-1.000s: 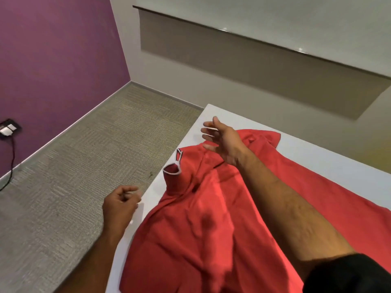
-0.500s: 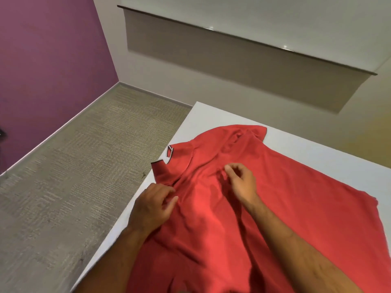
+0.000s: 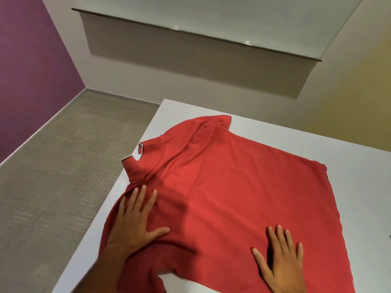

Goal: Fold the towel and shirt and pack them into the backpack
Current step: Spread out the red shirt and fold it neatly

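Observation:
A red polo shirt (image 3: 228, 187) lies spread flat on the white table (image 3: 317, 142), collar with dark-and-white trim toward the table's left edge, one sleeve pointing to the far side. My left hand (image 3: 135, 223) rests palm down on the shirt near the collar, fingers spread. My right hand (image 3: 279, 259) lies flat on the shirt's lower body, fingers spread. Neither hand grips the cloth. No towel or backpack is in view.
The table's left edge (image 3: 101, 212) drops to grey carpet (image 3: 63, 176). A purple wall (image 3: 31, 70) stands at the left. A beige wall with a roller blind (image 3: 190, 56) is behind the table. A small dark object (image 3: 389, 236) peeks in at the right border.
Both hands have come down from pinching the cloth near the collar to lying flat and spread on the shirt. The right hand moved toward the hem. The shirt now lies smoother.

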`<action>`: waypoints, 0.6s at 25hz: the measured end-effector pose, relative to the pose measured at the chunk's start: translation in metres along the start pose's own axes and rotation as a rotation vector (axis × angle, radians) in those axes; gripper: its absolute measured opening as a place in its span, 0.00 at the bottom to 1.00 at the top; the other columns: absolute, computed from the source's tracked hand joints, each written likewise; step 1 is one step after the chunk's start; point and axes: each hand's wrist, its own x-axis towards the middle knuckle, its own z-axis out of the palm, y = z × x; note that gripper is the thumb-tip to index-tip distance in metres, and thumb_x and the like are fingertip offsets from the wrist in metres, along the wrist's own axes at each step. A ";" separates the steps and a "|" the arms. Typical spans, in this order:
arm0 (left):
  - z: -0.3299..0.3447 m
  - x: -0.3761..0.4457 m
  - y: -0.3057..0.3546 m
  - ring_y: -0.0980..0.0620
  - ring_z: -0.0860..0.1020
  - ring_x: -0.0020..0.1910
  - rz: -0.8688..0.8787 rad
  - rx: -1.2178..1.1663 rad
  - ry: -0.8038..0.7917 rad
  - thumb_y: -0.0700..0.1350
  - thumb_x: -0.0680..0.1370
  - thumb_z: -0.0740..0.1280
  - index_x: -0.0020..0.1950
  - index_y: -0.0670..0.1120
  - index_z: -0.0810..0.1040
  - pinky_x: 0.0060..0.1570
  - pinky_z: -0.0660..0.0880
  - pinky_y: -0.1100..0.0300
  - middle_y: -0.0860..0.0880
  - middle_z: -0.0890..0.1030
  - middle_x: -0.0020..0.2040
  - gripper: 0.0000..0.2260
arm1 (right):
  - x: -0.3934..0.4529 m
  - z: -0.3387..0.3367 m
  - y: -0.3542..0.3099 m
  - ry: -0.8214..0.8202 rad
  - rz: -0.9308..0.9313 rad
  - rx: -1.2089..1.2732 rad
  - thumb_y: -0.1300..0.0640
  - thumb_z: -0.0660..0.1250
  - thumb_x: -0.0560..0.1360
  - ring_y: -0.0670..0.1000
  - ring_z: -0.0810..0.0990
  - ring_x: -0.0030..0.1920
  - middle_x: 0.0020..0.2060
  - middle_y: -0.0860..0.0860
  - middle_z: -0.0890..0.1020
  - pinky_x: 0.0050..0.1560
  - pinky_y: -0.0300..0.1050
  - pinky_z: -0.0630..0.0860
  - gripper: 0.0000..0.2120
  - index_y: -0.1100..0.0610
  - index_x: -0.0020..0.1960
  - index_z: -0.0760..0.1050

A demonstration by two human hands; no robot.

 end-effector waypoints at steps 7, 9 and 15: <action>-0.003 -0.034 -0.011 0.42 0.53 0.79 0.059 0.028 -0.122 0.86 0.55 0.57 0.80 0.58 0.56 0.70 0.55 0.32 0.48 0.53 0.81 0.58 | -0.025 -0.019 0.055 -0.131 0.218 -0.175 0.19 0.38 0.67 0.51 0.38 0.79 0.79 0.46 0.40 0.73 0.71 0.43 0.44 0.37 0.78 0.39; -0.004 -0.038 -0.014 0.43 0.52 0.79 0.048 0.029 -0.141 0.86 0.54 0.57 0.80 0.58 0.55 0.71 0.54 0.33 0.48 0.52 0.81 0.59 | -0.025 -0.024 0.066 -0.162 0.207 -0.182 0.19 0.35 0.66 0.50 0.35 0.78 0.78 0.46 0.37 0.73 0.70 0.42 0.44 0.37 0.77 0.36; -0.012 -0.050 -0.015 0.41 0.55 0.78 0.061 0.049 -0.146 0.85 0.56 0.57 0.80 0.56 0.58 0.71 0.56 0.34 0.45 0.56 0.80 0.58 | -0.019 -0.034 0.067 -0.258 0.201 -0.133 0.20 0.42 0.68 0.52 0.33 0.78 0.78 0.49 0.36 0.72 0.69 0.37 0.46 0.41 0.78 0.36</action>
